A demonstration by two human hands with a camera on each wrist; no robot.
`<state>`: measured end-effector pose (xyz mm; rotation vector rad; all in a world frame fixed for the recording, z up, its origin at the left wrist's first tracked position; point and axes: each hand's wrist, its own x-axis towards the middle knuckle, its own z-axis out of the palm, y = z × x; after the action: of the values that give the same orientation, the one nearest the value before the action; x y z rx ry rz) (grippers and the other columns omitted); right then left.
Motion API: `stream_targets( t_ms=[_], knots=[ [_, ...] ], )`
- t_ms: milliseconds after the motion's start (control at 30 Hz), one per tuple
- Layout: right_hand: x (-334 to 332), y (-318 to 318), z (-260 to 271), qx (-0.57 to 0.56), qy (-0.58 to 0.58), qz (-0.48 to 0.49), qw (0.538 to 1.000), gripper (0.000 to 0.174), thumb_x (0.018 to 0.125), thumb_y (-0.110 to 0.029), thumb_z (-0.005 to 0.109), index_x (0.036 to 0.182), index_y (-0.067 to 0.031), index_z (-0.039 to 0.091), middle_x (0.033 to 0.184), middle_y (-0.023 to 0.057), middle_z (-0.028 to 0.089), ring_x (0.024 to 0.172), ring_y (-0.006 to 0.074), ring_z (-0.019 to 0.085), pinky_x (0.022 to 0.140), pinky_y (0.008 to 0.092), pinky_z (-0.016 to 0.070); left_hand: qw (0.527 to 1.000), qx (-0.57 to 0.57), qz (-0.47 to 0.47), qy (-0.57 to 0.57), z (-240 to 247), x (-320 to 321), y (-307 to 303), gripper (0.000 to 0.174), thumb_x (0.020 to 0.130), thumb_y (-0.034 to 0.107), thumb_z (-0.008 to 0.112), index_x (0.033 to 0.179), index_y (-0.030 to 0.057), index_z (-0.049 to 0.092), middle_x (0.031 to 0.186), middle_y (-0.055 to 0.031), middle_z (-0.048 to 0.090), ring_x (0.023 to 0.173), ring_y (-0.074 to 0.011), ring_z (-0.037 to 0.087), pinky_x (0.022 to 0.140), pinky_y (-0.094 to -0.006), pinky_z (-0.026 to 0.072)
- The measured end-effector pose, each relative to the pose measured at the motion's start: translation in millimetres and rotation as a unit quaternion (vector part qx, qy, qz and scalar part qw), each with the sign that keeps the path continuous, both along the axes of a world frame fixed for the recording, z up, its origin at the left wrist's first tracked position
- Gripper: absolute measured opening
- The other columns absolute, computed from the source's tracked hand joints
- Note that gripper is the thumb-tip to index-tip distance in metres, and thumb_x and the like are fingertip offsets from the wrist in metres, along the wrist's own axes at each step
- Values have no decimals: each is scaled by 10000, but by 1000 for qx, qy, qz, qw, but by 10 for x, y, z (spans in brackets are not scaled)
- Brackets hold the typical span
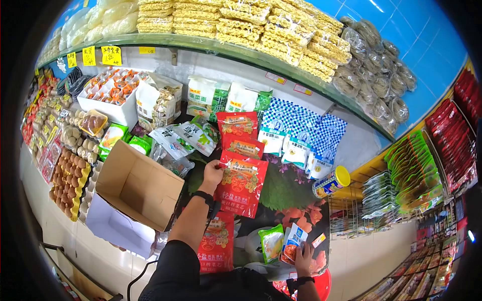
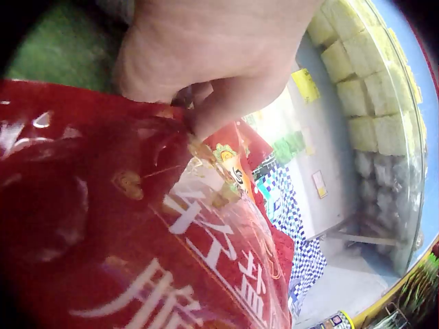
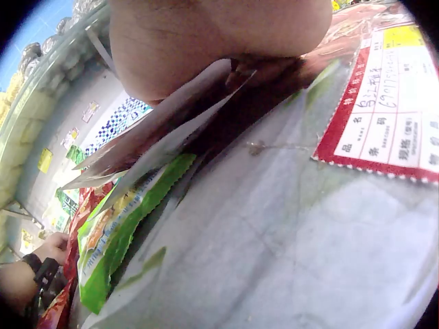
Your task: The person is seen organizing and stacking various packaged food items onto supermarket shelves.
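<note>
My left hand (image 1: 213, 174) pinches the upper left edge of a large red packet (image 1: 242, 184) with gold pictures and white lettering; the left wrist view shows the fingers (image 2: 206, 103) closed on its red film (image 2: 82, 205). Two more red packets (image 1: 238, 125) lie above it, and another (image 1: 217, 243) lies below, partly under my left arm. At the lower right my right hand (image 1: 303, 261) holds small blue and white packets (image 1: 293, 243) by their edge, seen edge-on in the right wrist view (image 3: 158, 137). Beside them lies a green and white packet (image 1: 272, 243).
An open cardboard box (image 1: 138, 185) stands left of my left arm, near egg trays (image 1: 68, 180). Blue-checked bags (image 1: 301, 133) line the wall, with a yellow-lidded can (image 1: 331, 181) at the right. A glass shelf (image 1: 216, 50) holds noodles above. A price label (image 3: 387, 103) lies by my right hand.
</note>
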<state>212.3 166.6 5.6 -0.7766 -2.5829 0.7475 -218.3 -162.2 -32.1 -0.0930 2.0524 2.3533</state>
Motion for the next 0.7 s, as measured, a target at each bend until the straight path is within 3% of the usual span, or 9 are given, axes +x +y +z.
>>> stream_targets(
  t_ms=[100,267,333,433,533,567,667,700],
  knots=[
    [2,-2,21,8,-2,7,1000,440,928,-273,611,1296,-36,564,1216,222,525,1126,417,516,992,512,405,994,-93,52,34,-31,1,2,178,817,-86,627,918,24,724,740,-35,669,638,-118,598,600,-290,481],
    [-9,-50,103,-11,-11,-3,1000,428,936,-273,601,1291,-36,565,1233,220,523,1133,414,519,998,507,403,991,-69,111,41,-149,-204,-101,166,794,-43,656,941,-5,723,769,-67,697,675,-146,632,646,-308,508],
    [-4,-48,118,-16,-14,0,1000,429,940,-278,598,1293,-37,563,1237,218,522,1134,412,521,1000,508,401,991,-85,103,13,-196,-348,-156,226,799,3,664,1019,-8,717,842,-125,725,753,-222,689,706,-354,532],
    [-27,-95,184,0,-19,0,1000,432,943,-283,596,1296,-37,559,1240,216,519,1136,411,523,996,513,401,975,-201,89,9,-89,-344,-178,301,803,45,664,1095,-20,695,940,-188,732,883,-316,714,782,-395,539],
    [-53,-124,181,15,-12,-8,1000,435,940,-281,601,1296,-35,558,1239,215,517,1127,412,526,986,522,404,978,-201,20,44,-44,-349,-231,334,815,64,660,1138,-18,676,996,-222,722,973,-366,698,832,-412,532],
    [-49,-124,177,19,-8,-11,1000,436,938,-280,603,1295,-33,558,1238,215,517,1121,412,527,981,526,406,974,-223,12,47,-63,-352,-253,396,839,110,666,1218,-1,638,1020,-233,713,1001,-380,687,847,-416,528],
    [-52,-100,194,-17,-27,-9,999,434,936,-278,607,1288,-29,560,1244,214,515,1100,412,531,966,520,417,971,-226,57,60,-194,-288,-248,408,876,154,659,1256,17,596,1048,-232,704,1019,-391,678,859,-428,523],
    [-47,-85,176,-15,-18,-9,1000,428,932,-274,614,1279,-29,566,1230,212,520,1095,410,531,961,518,421,972,-223,34,61,-109,-217,-263,396,886,164,658,1245,10,590,1050,-231,703,1018,-390,678,860,-427,523]
  ],
)
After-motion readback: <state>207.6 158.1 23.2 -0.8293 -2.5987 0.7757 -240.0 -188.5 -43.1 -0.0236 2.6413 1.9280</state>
